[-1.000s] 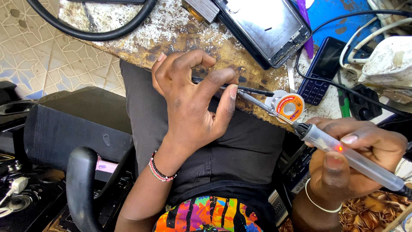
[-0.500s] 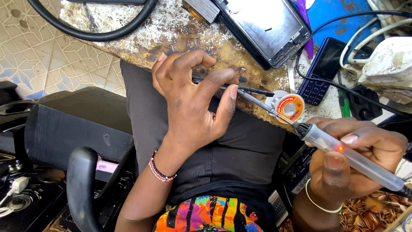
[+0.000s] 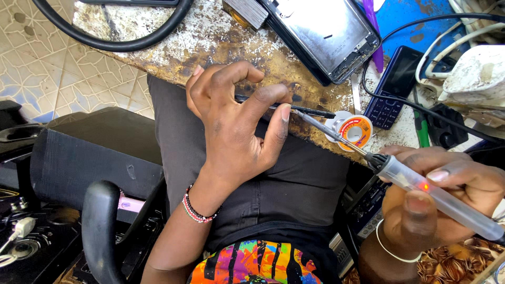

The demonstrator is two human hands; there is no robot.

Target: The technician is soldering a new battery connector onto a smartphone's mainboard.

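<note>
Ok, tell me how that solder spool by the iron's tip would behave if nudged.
The solder spool looks small, so probably light and easily shoved. It lies flat on the worn table, so rolling seems unlikely. Its wire would likely bend, not spring.

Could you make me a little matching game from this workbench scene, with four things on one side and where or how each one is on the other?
Things:
1. soldering iron
2. solder spool
3. thin black wire
4. keypad phone

Places or states:
A. pinched in the left hand at the bench edge
B. lying on the bench beside the blue surface, keys up
C. held in the right hand, a small red light glowing
D. lying on the bench just behind the iron's tip

Pairs: 1-C, 2-D, 3-A, 4-B
</note>
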